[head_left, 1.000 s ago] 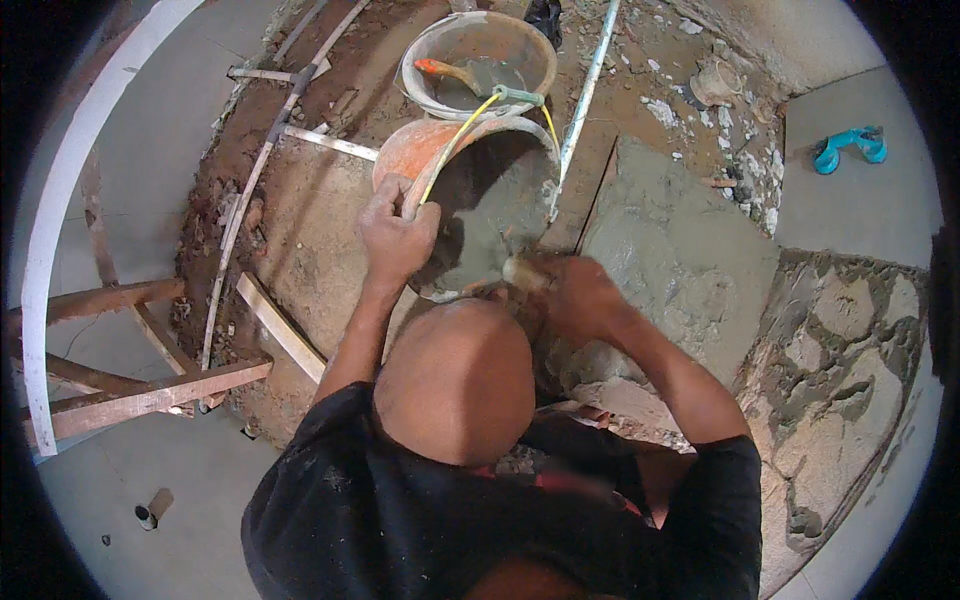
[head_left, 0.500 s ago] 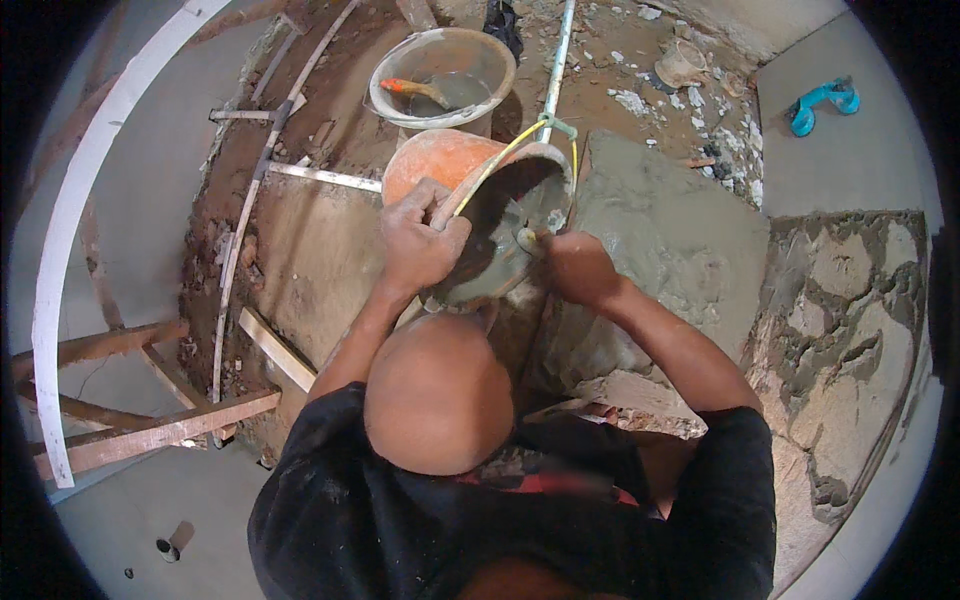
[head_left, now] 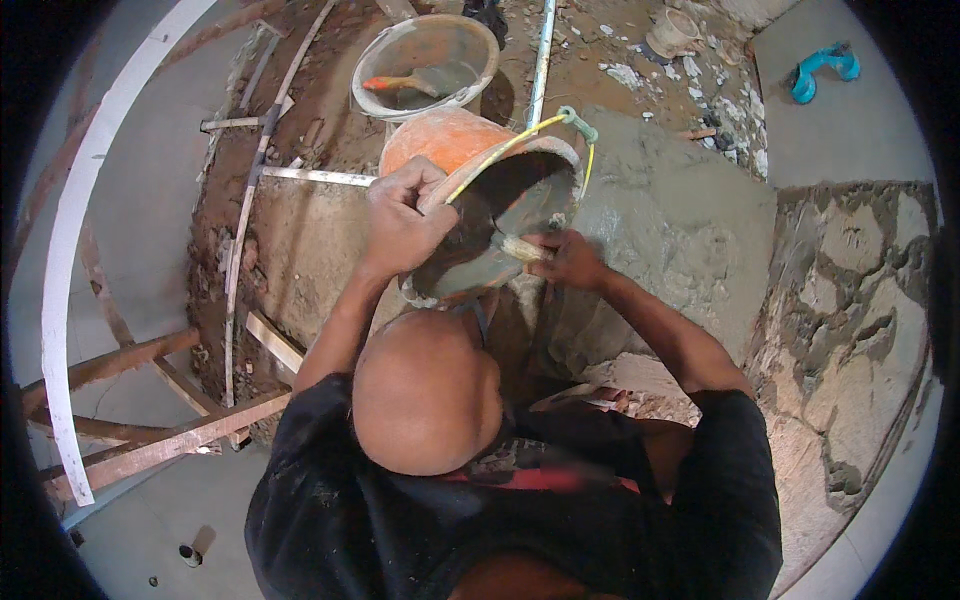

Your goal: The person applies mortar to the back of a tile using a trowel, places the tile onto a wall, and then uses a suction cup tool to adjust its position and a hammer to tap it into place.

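My left hand (head_left: 405,215) is closed on the rim of an orange bucket (head_left: 440,138), which lies tilted with its mouth toward me. Wet grey mortar (head_left: 455,272) coats the inside and lies along its lower wall. A yellow handle with a green grip (head_left: 578,124) arches over the mouth. At the bucket's opening, my right hand (head_left: 575,260) is closed around the pale, rounded handle of a trowel (head_left: 520,248). The trowel's blade cannot be made out against the dark inside.
Behind stands a bucket (head_left: 372,100) of grey water holding an orange-ended tool (head_left: 402,84). Wet mortar (head_left: 665,215) is spread to the right, beside rough patchy slabs (head_left: 840,300). A turquoise double-cup tool (head_left: 828,72) lies far right. Wooden bars (head_left: 170,440) and a white strip (head_left: 65,260) stand left.
The trowel's handle has shifted left and deeper across the bucket's mouth, and more of it shows. The bucket's yellow handle has swung slightly right. My left hand keeps its grip on the rim.
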Motion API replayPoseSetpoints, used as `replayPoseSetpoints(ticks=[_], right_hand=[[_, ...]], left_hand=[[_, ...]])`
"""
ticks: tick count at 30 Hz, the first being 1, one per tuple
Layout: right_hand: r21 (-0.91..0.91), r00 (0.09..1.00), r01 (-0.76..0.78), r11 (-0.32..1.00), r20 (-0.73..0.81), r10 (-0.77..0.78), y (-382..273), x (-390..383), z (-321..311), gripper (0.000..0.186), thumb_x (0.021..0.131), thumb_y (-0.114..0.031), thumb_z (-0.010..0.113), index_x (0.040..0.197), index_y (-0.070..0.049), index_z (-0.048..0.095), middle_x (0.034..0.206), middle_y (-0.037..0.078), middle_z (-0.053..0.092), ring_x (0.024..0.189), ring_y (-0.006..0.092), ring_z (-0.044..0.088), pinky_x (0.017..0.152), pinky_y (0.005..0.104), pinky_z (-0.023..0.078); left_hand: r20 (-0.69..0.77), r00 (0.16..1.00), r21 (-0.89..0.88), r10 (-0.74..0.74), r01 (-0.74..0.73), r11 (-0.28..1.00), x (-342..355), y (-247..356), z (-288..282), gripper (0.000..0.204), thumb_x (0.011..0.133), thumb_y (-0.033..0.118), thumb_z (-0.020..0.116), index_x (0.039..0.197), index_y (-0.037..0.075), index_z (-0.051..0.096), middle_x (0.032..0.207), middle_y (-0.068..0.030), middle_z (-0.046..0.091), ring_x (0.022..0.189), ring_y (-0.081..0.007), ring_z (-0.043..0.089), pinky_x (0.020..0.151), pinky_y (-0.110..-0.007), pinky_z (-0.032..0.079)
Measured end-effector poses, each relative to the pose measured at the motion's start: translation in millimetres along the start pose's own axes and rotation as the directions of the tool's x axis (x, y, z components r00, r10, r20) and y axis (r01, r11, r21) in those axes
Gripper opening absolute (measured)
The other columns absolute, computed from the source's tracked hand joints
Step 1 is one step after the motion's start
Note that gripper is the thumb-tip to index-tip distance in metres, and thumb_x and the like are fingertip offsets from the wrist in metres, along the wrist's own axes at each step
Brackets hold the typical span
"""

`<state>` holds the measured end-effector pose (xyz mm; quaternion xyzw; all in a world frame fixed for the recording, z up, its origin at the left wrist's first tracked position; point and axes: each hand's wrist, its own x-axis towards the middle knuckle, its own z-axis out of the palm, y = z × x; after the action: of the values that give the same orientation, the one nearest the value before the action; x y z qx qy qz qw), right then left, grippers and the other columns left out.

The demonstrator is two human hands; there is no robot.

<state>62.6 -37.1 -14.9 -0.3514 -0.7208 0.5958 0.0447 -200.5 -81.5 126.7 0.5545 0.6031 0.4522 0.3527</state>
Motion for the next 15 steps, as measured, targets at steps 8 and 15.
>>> replayPoseSetpoints(ticks=[8,15], right_hand=[[0.452,0.998,-0.036,0.891,-0.037,0.060,12.4,-27.0,28.2,0.056,0.083,-0.027,0.073,0.131,-0.003,0.058,0.073,-0.002,0.060,0.057,0.0053,0.048,0.054,0.0234,0.042],[0.504,0.984,-0.175,0.846,0.058,0.169,-13.5,-83.2,-28.5,0.057,0.083,-0.029,0.073,0.133,-0.009,0.057,0.076,-0.002,0.063,0.057,0.0063,0.054,0.051,0.0238,0.045]], left_hand=[[-0.167,0.986,0.114,-0.015,0.034,0.993,4.7,12.7,19.3,0.013,0.067,0.002,0.061,0.079,0.000,0.057,0.075,0.0007,0.048,0.069,-0.0092,0.044,0.061,-0.025,0.039],[-0.271,0.957,-0.016,-0.104,0.103,0.995,13.0,-3.9,30.0,0.012,0.070,0.001,0.059,0.073,0.005,0.049,0.073,0.0017,0.043,0.067,-0.0087,0.040,0.061,-0.025,0.036]])
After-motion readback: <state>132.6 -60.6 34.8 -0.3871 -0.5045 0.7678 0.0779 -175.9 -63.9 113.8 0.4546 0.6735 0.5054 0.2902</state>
